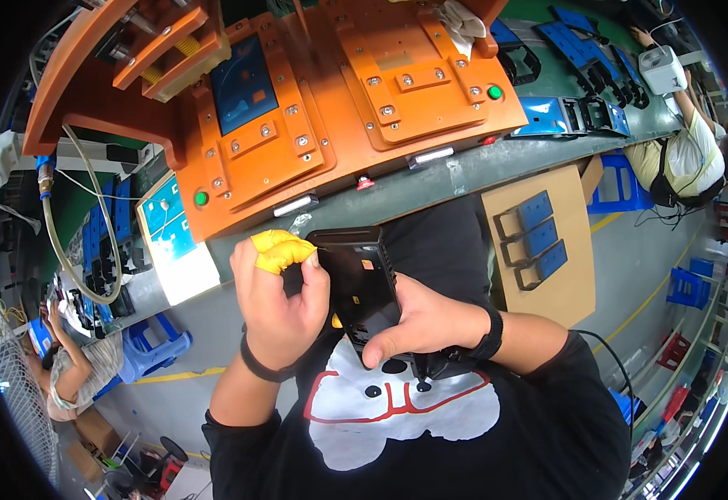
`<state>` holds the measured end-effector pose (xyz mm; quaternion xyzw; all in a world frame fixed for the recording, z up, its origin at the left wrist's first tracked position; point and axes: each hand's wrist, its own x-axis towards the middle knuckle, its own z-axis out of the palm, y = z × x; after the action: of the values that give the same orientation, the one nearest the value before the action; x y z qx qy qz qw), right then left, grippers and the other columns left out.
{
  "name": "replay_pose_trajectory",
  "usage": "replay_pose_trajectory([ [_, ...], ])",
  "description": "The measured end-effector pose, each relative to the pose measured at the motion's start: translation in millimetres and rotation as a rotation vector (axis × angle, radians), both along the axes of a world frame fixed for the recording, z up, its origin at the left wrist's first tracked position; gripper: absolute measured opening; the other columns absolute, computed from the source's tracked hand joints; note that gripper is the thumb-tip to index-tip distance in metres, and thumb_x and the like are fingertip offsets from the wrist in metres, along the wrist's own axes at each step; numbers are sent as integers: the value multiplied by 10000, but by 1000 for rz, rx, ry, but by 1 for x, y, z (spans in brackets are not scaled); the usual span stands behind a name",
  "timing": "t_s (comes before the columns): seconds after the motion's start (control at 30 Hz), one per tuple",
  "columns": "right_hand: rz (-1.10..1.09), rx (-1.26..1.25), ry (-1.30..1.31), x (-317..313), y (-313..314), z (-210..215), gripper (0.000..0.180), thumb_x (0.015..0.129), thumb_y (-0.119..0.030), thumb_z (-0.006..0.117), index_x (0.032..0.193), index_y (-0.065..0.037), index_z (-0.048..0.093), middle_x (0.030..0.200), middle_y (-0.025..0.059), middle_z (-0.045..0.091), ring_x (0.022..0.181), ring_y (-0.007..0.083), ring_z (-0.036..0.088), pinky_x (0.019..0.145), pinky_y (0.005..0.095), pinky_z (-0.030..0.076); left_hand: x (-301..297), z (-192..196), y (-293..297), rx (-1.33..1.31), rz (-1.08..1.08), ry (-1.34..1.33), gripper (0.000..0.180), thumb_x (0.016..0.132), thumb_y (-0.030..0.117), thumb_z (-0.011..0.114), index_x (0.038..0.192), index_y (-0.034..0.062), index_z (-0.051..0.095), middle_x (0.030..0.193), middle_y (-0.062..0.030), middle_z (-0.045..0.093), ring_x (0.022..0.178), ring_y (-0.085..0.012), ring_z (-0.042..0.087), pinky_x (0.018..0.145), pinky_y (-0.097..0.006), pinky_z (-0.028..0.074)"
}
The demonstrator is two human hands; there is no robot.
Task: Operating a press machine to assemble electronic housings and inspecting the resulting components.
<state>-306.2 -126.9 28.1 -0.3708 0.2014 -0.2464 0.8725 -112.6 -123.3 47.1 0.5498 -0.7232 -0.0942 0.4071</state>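
In front of my chest is a black rectangular housing [356,279] with a glossy face, tilted, its long side running away from me. My right hand [431,321] grips its right edge and near end, the thumb lying over the face. Beside the far left corner, my left hand [281,292] is closed in a pinch, with yellow covers [281,250] on its fingertips. What sits between those fingertips, if anything, is too small to make out. On a cardboard sheet [560,292] to my right lie several similar black housings with blue faces [539,237].
An orange press fixture [372,125] with green buttons stands on the green workbench [414,179] ahead. More blue-faced parts [539,117] lie along the bench at right. A hose [101,292] loops at left. Co-workers sit at far left and right, near blue stools [155,342].
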Motion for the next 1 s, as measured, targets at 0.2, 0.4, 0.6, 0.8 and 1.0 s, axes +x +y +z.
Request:
replay_pose_trajectory([
  [0.2,-10,-25,31,0,-2,-3,913,692,-342,917,1395,-30,425,1243,20,537,1156,128,485,1015,319,410,-1,-4,0,-50,-9,-21,250,735,-57,685,960,29,616,941,-118,620,854,-305,557,774,-367,442],
  [0.4,45,-58,62,-2,-3,1,920,734,-251,901,1427,-30,337,1248,33,522,1141,104,479,954,291,452,-2,-5,0,-79,18,3,274,700,-1,810,943,22,685,968,-108,656,907,-311,595,788,-361,479],
  [0.6,-9,50,44,1,-1,8,867,661,-284,943,1345,-45,467,1196,20,554,1087,119,517,955,301,450,-3,-3,-1,-20,-1,101,210,711,-21,805,882,26,693,903,-100,667,850,-306,602,759,-355,476],
  [0.8,52,-205,109,1,-3,6,1069,686,-287,929,1472,-22,255,1282,64,530,1141,119,510,965,299,459,-3,-2,1,99,19,247,184,729,-35,786,871,14,678,885,-103,643,809,-296,573,722,-335,453],
  [1.0,49,-386,290,2,0,8,1162,629,-419,936,1459,5,242,1186,158,604,1070,235,610,932,349,490,-4,7,-4,89,-42,83,155,769,-53,717,884,16,640,914,-132,598,842,-311,530,738,-356,419],
])
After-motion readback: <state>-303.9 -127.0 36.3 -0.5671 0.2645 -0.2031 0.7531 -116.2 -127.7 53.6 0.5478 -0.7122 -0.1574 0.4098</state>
